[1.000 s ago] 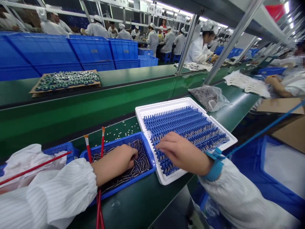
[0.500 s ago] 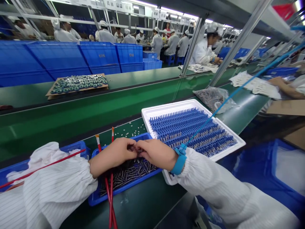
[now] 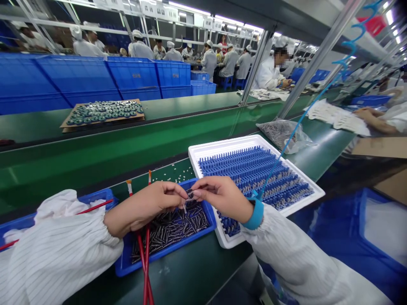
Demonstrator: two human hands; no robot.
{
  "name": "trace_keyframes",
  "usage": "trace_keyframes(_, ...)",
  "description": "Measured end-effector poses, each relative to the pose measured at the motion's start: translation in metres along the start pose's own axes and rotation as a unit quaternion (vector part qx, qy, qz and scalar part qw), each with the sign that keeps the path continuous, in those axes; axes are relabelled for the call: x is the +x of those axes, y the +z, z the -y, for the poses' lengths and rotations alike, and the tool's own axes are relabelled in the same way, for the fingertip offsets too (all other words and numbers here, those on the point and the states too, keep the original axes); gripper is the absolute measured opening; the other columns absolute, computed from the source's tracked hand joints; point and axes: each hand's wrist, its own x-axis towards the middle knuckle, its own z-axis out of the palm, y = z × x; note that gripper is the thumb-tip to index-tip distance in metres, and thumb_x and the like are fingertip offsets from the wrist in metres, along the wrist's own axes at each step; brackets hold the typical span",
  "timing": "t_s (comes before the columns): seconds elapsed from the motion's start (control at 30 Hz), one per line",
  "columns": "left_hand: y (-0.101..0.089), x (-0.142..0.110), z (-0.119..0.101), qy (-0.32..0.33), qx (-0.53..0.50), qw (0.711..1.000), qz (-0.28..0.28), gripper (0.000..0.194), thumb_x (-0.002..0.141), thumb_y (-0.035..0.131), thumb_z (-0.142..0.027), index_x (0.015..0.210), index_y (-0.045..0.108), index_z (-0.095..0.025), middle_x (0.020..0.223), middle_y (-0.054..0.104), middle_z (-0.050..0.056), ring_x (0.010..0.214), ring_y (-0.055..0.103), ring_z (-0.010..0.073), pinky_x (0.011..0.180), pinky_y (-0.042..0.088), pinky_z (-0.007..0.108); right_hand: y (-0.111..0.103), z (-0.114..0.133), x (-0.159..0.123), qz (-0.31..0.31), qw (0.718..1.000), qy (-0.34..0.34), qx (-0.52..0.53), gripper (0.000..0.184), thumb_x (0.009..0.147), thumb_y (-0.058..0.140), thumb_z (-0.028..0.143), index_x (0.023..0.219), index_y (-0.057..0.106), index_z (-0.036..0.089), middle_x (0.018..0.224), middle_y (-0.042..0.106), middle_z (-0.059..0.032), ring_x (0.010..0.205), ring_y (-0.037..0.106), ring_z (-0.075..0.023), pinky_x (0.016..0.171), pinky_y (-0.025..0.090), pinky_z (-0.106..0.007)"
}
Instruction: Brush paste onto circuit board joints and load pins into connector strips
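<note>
My left hand (image 3: 162,198) is pinched over a blue bin (image 3: 165,253), with a small silvery metal piece (image 3: 185,208) showing just below its fingertips. My right hand (image 3: 222,197), wearing a teal wrist strap (image 3: 257,214), is also closed in a pinch, its fingertips close to the left ones; what lies in them is too small to make out. Many thin dark ridged metal pieces (image 3: 173,233) lie loose in the bin below. Beside my right hand, a white foam tray (image 3: 307,200) holds rows of blue plastic parts (image 3: 241,159), some with silvery pieces on them.
Two red-handled brushes (image 3: 144,264) lie crossed over the bin's left part. A white cloth (image 3: 57,205) rests at the left. A blue coiled cord (image 3: 292,133) runs from my strap to the upper right. Beyond the tray is a clear plastic bag (image 3: 288,133). Co-workers sit farther off.
My hands have drawn slightly apart, the right moving a little right and the left slightly left. More of the bin's contents shows between them.
</note>
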Motion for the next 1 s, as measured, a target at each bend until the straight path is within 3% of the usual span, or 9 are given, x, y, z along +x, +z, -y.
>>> trace_keyframes(0.13, 0.002, -0.003, -0.003, 0.000, -0.065, 0.998, 0.011, 0.010, 0.069, 0.068, -0.021, 0.079, 0.067, -0.018, 0.068, 0.066, -0.002, 0.062, 0.053, 0.0102, 0.061, 0.039, 0.024, -0.005, 0.003, -0.007, -0.014, 0.996, 0.010, 0.092, 0.003, 0.096, 0.062, 0.008, 0.099, 0.063, 0.010, 0.092, 0.059, -0.0043, 0.084, 0.061, -0.0148, 0.076, 0.055, -0.019)
trace_keyframes(0.23, 0.009, -0.003, -0.005, 0.002, -0.121, 0.993, -0.004, 0.009, 0.070, 0.071, -0.021, 0.077, 0.067, -0.018, 0.066, 0.064, -0.003, 0.060, 0.052, 0.0084, 0.059, 0.041, 0.022, 0.004, 0.002, -0.013, -0.022, 0.987, 0.026, 0.159, 0.014, 0.098, 0.058, 0.025, 0.102, 0.054, 0.011, 0.096, 0.055, -0.0060, 0.082, 0.063, -0.0183, 0.073, 0.060, -0.026)
trace_keyframes(0.33, 0.015, -0.006, -0.010, 0.001, -0.143, 0.990, -0.020, 0.006, 0.073, 0.072, -0.020, 0.076, 0.068, -0.017, 0.066, 0.064, -0.003, 0.058, 0.052, 0.0065, 0.054, 0.041, 0.018, 0.018, 0.001, -0.016, -0.065, 0.983, 0.015, 0.173, 0.016, 0.099, 0.056, 0.026, 0.102, 0.049, 0.012, 0.092, 0.056, -0.0054, 0.081, 0.063, -0.0172, 0.074, 0.059, -0.024)
trace_keyframes(0.53, 0.029, -0.021, -0.018, -0.013, -0.246, 0.965, -0.093, 0.007, 0.080, 0.068, -0.013, 0.080, 0.072, -0.019, 0.080, 0.071, 0.000, 0.079, 0.065, 0.0091, 0.076, 0.053, 0.017, 0.030, 0.011, -0.012, -0.183, 0.979, -0.085, 0.039, 0.006, 0.096, 0.055, 0.017, 0.096, 0.060, 0.013, 0.091, 0.057, -0.0042, 0.080, 0.059, -0.0159, 0.072, 0.050, -0.023)
trace_keyframes(0.7, 0.045, -0.032, -0.009, 0.029, -0.299, 0.948, -0.108, 0.010, 0.071, 0.078, -0.018, 0.079, 0.072, -0.020, 0.083, 0.072, 0.001, 0.082, 0.065, 0.0114, 0.080, 0.055, 0.018, 0.032, 0.032, -0.014, -0.195, 0.962, -0.171, -0.080, 0.015, 0.096, 0.049, 0.007, 0.093, 0.062, 0.013, 0.092, 0.058, -0.0036, 0.087, 0.056, -0.0174, 0.079, 0.045, -0.027)
trace_keyframes(0.9, 0.055, -0.023, 0.004, 0.051, -0.326, 0.933, -0.143, 0.021, 0.064, 0.085, -0.026, 0.075, 0.069, -0.020, 0.077, 0.066, -0.003, 0.078, 0.063, 0.0095, 0.072, 0.054, 0.015, 0.036, 0.033, -0.019, -0.208, 0.954, -0.178, -0.123, 0.014, 0.097, 0.049, 0.007, 0.094, 0.061, 0.014, 0.094, 0.059, -0.0020, 0.086, 0.058, -0.0157, 0.079, 0.048, -0.024)
trace_keyframes(1.0, 0.053, -0.019, 0.005, 0.037, -0.314, 0.934, -0.167, 0.019, 0.067, 0.083, -0.028, 0.071, 0.066, -0.019, 0.076, 0.065, -0.002, 0.076, 0.062, 0.0088, 0.070, 0.055, 0.015, 0.018, 0.032, -0.019, -0.214, 0.952, -0.158, -0.151, 0.014, 0.097, 0.050, 0.012, 0.092, 0.062, 0.014, 0.093, 0.060, -0.0007, 0.084, 0.059, -0.0153, 0.076, 0.049, -0.024)
